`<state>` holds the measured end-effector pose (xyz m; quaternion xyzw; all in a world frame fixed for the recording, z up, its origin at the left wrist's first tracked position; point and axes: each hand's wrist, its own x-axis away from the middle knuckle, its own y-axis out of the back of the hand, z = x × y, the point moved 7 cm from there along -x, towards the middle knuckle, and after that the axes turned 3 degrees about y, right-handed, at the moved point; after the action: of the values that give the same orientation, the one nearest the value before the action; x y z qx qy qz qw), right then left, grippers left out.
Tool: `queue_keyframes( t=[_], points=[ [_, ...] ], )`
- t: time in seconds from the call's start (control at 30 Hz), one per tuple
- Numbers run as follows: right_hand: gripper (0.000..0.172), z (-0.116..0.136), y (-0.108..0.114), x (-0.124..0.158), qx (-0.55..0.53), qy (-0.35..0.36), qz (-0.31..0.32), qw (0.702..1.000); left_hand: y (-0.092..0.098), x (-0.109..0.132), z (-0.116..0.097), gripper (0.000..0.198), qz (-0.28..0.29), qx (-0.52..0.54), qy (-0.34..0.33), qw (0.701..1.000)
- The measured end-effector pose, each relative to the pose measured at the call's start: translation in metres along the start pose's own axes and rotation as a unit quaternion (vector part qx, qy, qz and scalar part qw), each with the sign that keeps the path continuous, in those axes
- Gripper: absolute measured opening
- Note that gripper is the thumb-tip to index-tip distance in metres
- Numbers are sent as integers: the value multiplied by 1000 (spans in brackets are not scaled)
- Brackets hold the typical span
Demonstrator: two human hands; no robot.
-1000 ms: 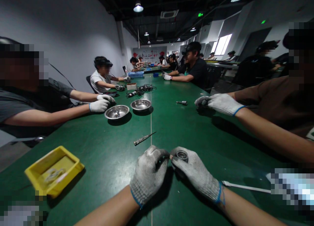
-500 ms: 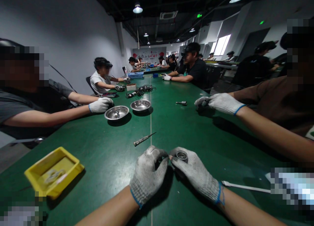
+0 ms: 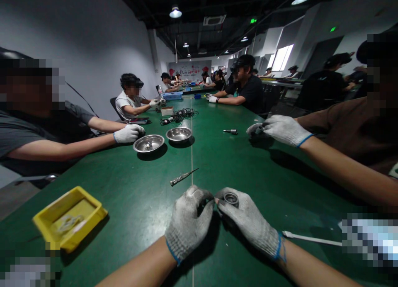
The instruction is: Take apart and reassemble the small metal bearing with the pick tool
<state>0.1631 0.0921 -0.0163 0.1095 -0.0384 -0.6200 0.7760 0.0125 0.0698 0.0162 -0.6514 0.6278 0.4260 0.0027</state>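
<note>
My right hand [image 3: 245, 214], in a grey-white knit glove with a blue cuff, is closed round a small round metal part [image 3: 231, 198]. The part's open, ringed top faces up, and its lower side is hidden by the fingers. Beside it my left hand [image 3: 191, 218], gloved alike, is closed with thumb and fingers pinched together. Whatever lies in that pinch is too small or hidden to make out. The fingertips of both hands nearly meet over the green table [image 3: 139, 220]. A screwdriver with a clear handle [image 3: 180, 178] lies just beyond my left hand.
At left stands a yellow bin [image 3: 73, 220] with small pale pieces inside. Two steel bowls [image 3: 149, 145] and tangled black cables [image 3: 182, 115] are farther off. A metal tool [image 3: 230, 131] lies ahead right, a white strap [image 3: 311, 238] at right. Co-workers' gloved hands [image 3: 129, 133] rest along both sides.
My hands keep the same hold and place. The view has shifted very slightly. Farther back on the left, a co-worker's gloved hands have risen and drawn together.
</note>
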Motion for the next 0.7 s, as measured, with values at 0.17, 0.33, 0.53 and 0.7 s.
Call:
queue_keyframes(
  t=[0.17,0.33,0.53,0.7],
  points=[
    [33,0,1,0,1,7,-3,1000,0,0,0,16,1,1,3,1000],
    [33,0,1,0,1,10,-1,1000,2,0,-2,16,-8,2,-5,1000],
    [33,2,1,0,9,14,-3,1000,3,0,-1,15,-10,5,-8,1000],
    [31,4,2,0,12,24,-14,1000,4,-1,0,18,-10,6,-12,1000]
  ],
)
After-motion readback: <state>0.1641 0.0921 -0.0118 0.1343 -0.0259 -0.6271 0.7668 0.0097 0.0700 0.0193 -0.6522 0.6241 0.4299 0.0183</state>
